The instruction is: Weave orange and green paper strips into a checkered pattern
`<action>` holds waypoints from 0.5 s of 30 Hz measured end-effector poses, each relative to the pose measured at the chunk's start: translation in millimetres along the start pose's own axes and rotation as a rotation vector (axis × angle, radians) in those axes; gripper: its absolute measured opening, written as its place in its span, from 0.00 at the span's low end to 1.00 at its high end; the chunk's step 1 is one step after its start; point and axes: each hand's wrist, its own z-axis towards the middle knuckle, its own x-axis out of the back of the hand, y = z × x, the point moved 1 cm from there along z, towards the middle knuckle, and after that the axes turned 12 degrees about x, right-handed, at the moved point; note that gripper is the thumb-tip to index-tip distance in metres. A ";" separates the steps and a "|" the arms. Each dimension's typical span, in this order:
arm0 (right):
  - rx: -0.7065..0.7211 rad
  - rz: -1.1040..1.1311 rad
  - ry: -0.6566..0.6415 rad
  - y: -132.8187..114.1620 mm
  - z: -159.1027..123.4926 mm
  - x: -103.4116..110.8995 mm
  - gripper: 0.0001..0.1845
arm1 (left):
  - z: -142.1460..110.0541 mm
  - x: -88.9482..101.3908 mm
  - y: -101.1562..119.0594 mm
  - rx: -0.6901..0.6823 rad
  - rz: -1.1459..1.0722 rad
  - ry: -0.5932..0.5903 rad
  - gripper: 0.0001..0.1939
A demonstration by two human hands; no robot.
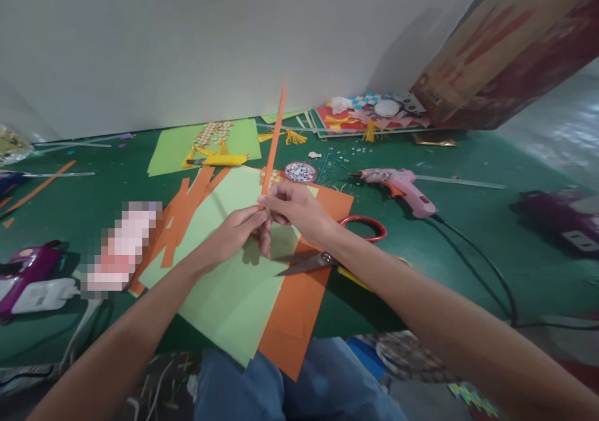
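Note:
An orange paper strip (pixel 274 140) rises almost upright from my fingers, its far end thin and blurred against the wall. My right hand (pixel 294 206) pinches it near the lower end. Close beside, my left hand (pixel 250 224) also has its thumb and finger closed at the strip's bottom. Both hands are above a light green paper sheet (pixel 229 290), which overlaps an orange sheet (pixel 292 321). Scissors with red handles (pixel 306 262) lie under my right forearm, blades parted.
Left of the green sheet lie cut orange strips (pixel 180 215). Behind are a yellow cutter (pixel 227 159) and a round dish of small beads (pixel 300 171). A pink glue gun (pixel 402 187) with a black cord rests at right. A cardboard box (pixel 496 53) stands at back right.

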 end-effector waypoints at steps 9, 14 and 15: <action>-0.011 -0.034 0.002 -4.7 -1.9 -0.8 0.20 | 1.3 2.2 -4.6 -0.035 0.032 0.071 0.15; 0.034 -0.038 0.006 -3.5 -1.1 -1.8 0.20 | 0.7 2.0 -2.0 -0.045 0.022 0.063 0.16; 0.042 -0.039 0.015 -3.5 -0.6 -1.4 0.20 | 0.8 1.9 -1.7 -0.044 0.020 0.063 0.16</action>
